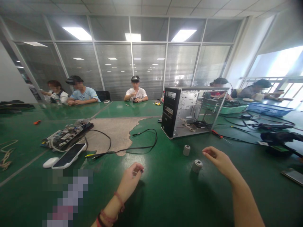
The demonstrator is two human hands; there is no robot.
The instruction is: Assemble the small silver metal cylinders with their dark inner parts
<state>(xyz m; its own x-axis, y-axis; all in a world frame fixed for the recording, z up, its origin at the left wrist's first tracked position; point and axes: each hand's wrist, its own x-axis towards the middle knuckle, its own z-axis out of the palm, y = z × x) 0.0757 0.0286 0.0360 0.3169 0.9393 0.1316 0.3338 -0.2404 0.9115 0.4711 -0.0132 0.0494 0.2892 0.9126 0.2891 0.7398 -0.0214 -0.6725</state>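
Note:
My left hand (pixel 134 174) hovers above the green table with thumb and fingertips pinched on a small dark piece (pixel 141 171), too small to identify. My right hand (pixel 219 160) is held over the table with its thumb and fingertips together. Whatever may be between those fingertips is hidden or too small to make out. Just left of it stand two small metal cylinders: the nearer one (pixel 197 166) shows dark holes in its top, and the other (pixel 187 150) is slightly farther away. Neither hand touches the cylinders.
An open computer case (pixel 174 115) stands beyond the cylinders. A screwdriver (pixel 217 134) lies beside it. Black cables (pixel 142 147), a circuit board (pixel 66 135), and a white-edged device (pixel 69 156) lie on the left. Blue (pixel 270 108) and green baskets stand at right. Several people sit across the table.

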